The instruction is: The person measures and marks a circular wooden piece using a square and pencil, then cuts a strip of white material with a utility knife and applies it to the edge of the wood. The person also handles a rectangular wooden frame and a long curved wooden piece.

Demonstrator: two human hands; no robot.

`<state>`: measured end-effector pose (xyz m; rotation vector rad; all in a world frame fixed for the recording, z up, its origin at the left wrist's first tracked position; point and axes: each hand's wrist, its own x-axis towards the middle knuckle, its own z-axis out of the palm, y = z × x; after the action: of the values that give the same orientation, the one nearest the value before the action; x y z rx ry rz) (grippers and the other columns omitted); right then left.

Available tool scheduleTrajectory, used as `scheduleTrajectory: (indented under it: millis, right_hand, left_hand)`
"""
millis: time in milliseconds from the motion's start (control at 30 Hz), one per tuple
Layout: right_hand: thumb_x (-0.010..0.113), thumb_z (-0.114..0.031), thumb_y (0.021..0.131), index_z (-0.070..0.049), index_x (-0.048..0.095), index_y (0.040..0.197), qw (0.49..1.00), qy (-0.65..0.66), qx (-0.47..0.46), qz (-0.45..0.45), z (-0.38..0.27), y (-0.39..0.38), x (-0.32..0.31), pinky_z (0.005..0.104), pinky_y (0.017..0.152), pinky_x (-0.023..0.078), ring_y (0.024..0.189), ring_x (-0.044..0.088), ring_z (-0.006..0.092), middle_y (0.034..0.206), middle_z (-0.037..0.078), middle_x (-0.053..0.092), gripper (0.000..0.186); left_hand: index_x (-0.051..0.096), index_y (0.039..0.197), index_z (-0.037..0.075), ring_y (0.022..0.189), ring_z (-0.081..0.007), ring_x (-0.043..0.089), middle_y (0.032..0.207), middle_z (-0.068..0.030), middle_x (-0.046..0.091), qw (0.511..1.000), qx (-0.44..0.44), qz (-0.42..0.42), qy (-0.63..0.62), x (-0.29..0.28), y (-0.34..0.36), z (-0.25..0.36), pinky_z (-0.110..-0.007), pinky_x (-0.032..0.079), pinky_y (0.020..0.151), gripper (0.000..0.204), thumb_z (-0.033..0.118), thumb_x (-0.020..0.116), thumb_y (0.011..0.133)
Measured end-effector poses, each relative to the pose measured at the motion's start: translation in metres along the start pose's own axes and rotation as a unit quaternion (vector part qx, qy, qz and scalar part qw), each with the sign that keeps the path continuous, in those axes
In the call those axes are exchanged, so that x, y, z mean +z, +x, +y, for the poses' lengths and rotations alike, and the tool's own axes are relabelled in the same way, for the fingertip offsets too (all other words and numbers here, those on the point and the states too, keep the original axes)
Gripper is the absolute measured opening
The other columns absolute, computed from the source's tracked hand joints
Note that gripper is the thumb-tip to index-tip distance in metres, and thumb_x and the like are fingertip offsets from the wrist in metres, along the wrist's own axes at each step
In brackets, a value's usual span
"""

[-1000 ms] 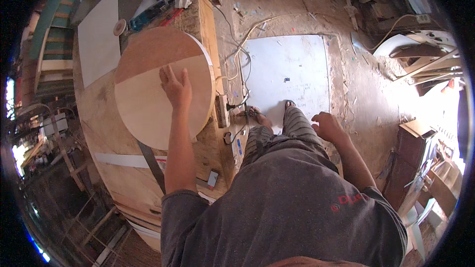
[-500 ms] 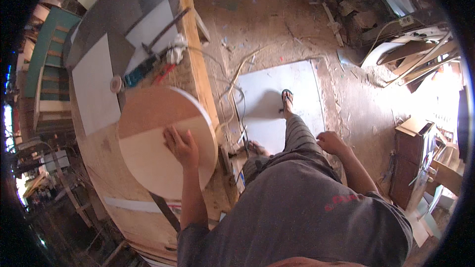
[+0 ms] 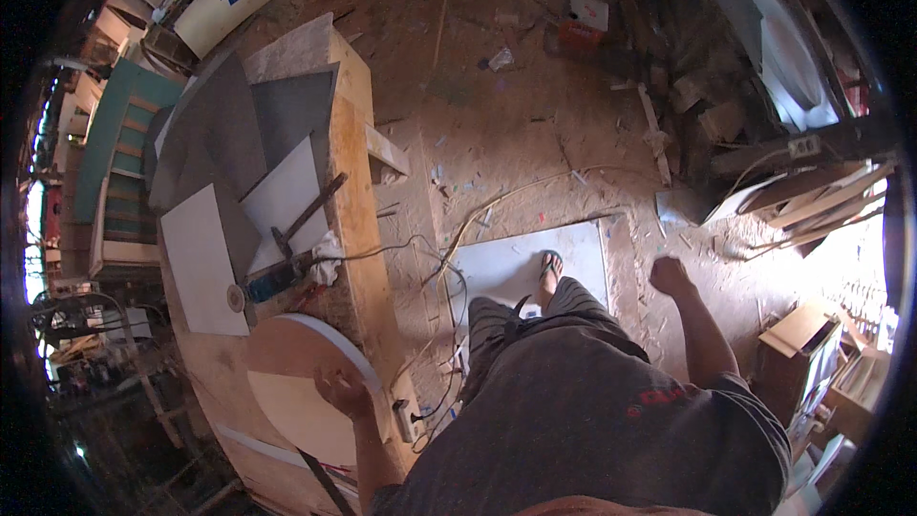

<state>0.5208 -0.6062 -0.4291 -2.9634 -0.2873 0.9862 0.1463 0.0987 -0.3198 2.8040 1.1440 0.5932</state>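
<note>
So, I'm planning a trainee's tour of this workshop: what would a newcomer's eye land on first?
Probably the big two-tone disc on the bench, at lower left, with the left hand over its right part. Just beyond it, the blue power tool and hammer stand out. Then the pale sheet on the floor, with a sandalled foot on it.
</note>
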Motion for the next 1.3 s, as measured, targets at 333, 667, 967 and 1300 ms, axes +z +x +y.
scheduleTrajectory:
  millis: [333,667,967,1300]
  right_hand:
    - [0.068,-0.025,0.086,-0.004,0.073,0.083,0.963,0.158,-0.084,0.202,-0.131,0.189,-0.217,0.0510,0.072,0.055,0.079,0.071,0.0408,0.085,0.022,0.072,0.022]
    - [0.067,-0.045,0.088,-0.006,0.080,0.100,0.990,-0.004,-0.097,-0.099,-0.119,0.262,-0.159,0.0512,0.096,0.055,0.112,0.070,0.0389,0.114,0.019,0.076,0.042]
    - [0.062,-0.023,0.096,-0.010,0.071,0.130,0.963,0.052,-0.258,-0.064,-0.363,0.672,-0.312,0.0551,0.098,0.053,0.114,0.067,0.0464,0.120,0.025,0.072,0.037]
    - [0.073,-0.009,0.075,-0.010,0.043,0.157,0.691,0.431,-0.579,-0.040,-0.768,0.787,-0.370,0.0498,0.123,0.038,0.145,0.047,0.0421,0.154,0.018,0.053,0.087]
  left_hand:
    - [0.069,0.112,-0.001,0.119,-0.0419,0.060,0.128,-0.0201,0.067,0.985,0.133,-0.045,-0.096,0.068,0.205,0.231,-0.054,0.041,0.109,0.024,0.013,0.072,0.093]
    - [0.061,0.131,-0.005,0.121,-0.0472,0.059,0.128,-0.0260,0.065,0.966,0.104,0.005,-0.235,0.213,0.559,0.360,-0.052,0.047,0.105,0.049,0.030,0.071,0.099]
    - [0.043,0.153,-0.005,0.147,-0.0493,0.037,0.155,-0.0360,0.041,0.992,0.041,-0.021,-0.121,0.430,0.792,0.340,-0.055,0.035,0.120,0.066,0.040,0.057,0.107]
    - [0.041,0.158,-0.001,0.157,-0.0448,0.026,0.168,-0.0294,0.029,0.992,0.042,-0.110,0.051,0.460,0.828,0.356,-0.051,0.024,0.127,0.065,0.040,0.051,0.110]
